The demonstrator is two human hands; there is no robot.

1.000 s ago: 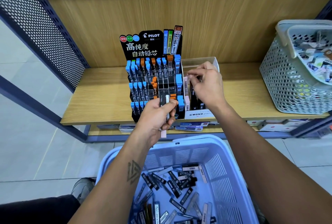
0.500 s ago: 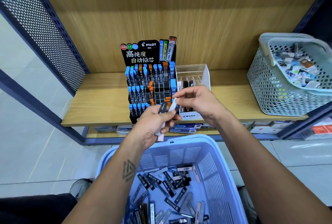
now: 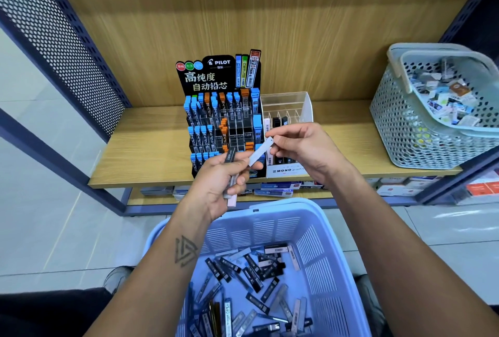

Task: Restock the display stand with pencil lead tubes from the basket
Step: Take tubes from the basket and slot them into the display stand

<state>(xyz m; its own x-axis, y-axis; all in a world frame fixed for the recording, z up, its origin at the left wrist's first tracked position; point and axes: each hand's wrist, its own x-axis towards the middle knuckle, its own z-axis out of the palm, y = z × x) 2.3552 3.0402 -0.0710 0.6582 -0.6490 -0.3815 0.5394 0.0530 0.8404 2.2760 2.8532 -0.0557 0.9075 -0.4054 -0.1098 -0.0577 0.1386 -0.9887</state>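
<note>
While pinched at its upper end by the right hand (image 3: 305,150) above the blue basket (image 3: 334,263), risks slipping: pale lead tube (image 3: 260,152), lower end still in the left hand (image 3: 218,188), itself clutching several more tubes (image 3: 231,174) before the Pilot display stand (image 3: 224,123).
</note>
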